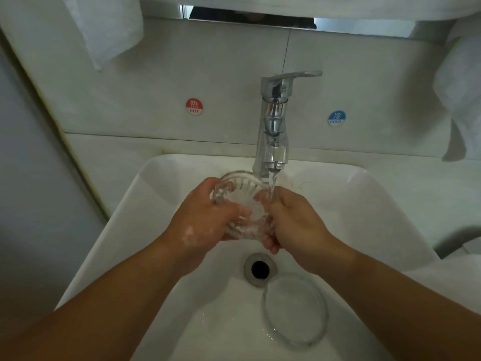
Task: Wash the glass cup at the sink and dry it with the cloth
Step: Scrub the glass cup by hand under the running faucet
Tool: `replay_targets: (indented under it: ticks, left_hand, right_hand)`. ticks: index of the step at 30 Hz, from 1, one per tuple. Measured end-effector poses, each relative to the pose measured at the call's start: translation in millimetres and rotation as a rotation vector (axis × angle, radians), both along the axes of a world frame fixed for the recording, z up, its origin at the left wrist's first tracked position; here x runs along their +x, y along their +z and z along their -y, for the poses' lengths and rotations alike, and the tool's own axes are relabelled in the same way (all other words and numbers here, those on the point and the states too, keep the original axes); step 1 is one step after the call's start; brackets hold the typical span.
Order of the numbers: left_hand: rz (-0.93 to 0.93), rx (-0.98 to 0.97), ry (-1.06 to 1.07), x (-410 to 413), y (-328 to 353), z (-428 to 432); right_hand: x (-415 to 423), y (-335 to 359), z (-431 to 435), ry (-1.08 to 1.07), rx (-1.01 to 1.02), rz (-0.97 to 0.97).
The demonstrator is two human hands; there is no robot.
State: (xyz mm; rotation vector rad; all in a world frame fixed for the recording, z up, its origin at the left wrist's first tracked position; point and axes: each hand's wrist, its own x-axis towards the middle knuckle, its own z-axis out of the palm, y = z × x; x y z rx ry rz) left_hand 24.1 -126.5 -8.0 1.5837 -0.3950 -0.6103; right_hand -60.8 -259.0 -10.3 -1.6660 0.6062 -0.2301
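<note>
1. The white sink (385, 204) fills the lower view. Its basin gives wide open room below and on both sides of the hands; the steep walls and the back rim are the edges to stay clear of.
2. Two white cloths hang on the wall, one upper left (104, 29) and one at the right (460, 100), both well apart from the basin and in easy reach for drying.
3. The chrome tap (274, 121) runs a thin stream (272, 182) onto the cup's rim. Its spout hangs just above the glass and is the nearest hard edge; I judge lifting the cup straight up would risk a knock.
4. A clear glass lid or saucer (295, 311) lies on the basin floor, just beside the drain (260, 269). Lower the cup away from it.
5. The ribbed glass cup (242, 201) is held tilted under the tap, over the basin.
6. The left hand (205, 220) is clamped around the cup's side; suds cling to it.
7. The right hand (296, 222) grips the opposite wall, fingers seemingly inside. To rinse well, turn the cup slowly so water reaches every rib, keeping a firm two-handed hold on slippery glass.
</note>
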Motion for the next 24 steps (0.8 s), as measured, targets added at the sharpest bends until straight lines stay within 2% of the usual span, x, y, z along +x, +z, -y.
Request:
replay_targets:
  ticks: [2, 4, 5, 8, 9, 10, 12, 13, 16, 17, 18, 20, 21, 23, 24]
  left_hand:
    - [0.035, -0.045, 0.093, -4.1, -4.5, 4.3]
    - [0.174, -0.001, 0.125, -7.2, -9.6, 7.7]
    - [0.236, 0.037, 0.118, -8.1, -9.7, 8.2]
    - [0.331, 0.181, -0.014, -9.0, -6.3, 7.2]
    - [0.348, 0.226, -0.058, -9.1, -4.4, 6.4]
    - [0.349, 0.247, -0.076, -8.9, -2.7, 5.3]
    - [0.296, 0.183, -0.03, -9.1, -0.3, 3.9]
    - [0.281, 0.143, 0.022, -9.7, -0.1, 3.6]
    - [0.393, 0.123, 0.106, -11.0, -0.3, 2.0]
    - [0.418, 0.131, 0.089, -11.6, 1.1, 0.9]
    - [0.442, 0.157, 0.045, -11.1, 1.4, -0.4]
    - [0.475, 0.234, -0.062, -10.3, 2.9, -1.4]
    - [0.475, 0.254, -0.08, -9.9, 3.8, -2.0]
    - [0.435, 0.218, -0.032, -9.0, 2.1, -1.8]
    - [0.404, 0.184, 0.01, -10.1, 0.8, -1.1]
  right_hand:
    - [2.2, 3.2, -2.3, -0.03, 0.187, 0.08]
    - [2.9, 4.4, 0.9, -0.038, 0.178, 0.038]
    - [1.8, 2.9, 3.5, -0.027, 0.054, -0.011]
    - [-1.9, -0.1, 14.4, 0.037, -0.619, -0.107]
    - [-1.7, 0.2, 15.7, 0.058, -0.752, -0.113]
    - [-0.7, -1.2, 15.9, 0.071, -0.789, -0.123]
    - [0.7, -3.3, 12.1, 0.056, -0.745, -0.115]
    - [0.9, -4.1, 9.7, 0.035, -0.629, -0.071]
    - [-1.2, 3.0, -0.9, 0.056, -0.053, -0.002]
    - [-1.5, 2.3, 0.7, 0.072, -0.053, -0.015]
    - [-1.6, 1.4, 3.9, 0.091, -0.205, -0.058]
    - [-2.6, 0.5, 10.0, 0.103, -0.638, -0.159]
    - [-3.1, 2.9, 9.4, 0.096, -0.735, -0.173]
    - [-1.7, 3.0, 6.9, 0.061, -0.7, -0.156]
    - [-1.0, 2.6, 5.3, 0.018, -0.575, -0.112]
